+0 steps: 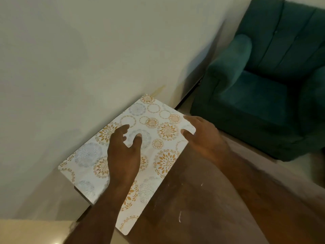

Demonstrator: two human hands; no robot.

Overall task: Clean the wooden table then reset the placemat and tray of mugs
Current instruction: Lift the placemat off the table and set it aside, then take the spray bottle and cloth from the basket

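White placemat (159, 111) on wooden table (202, 205), right hand (202, 136) pinching its corner, left hand (123, 155) loosely curled over middle

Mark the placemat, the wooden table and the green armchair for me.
placemat (165, 131): head view, on an orange flower print on its top face.
wooden table (175, 208): head view, on the bare brown top beside the mat.
green armchair (255, 103): head view, on the seat cushion.
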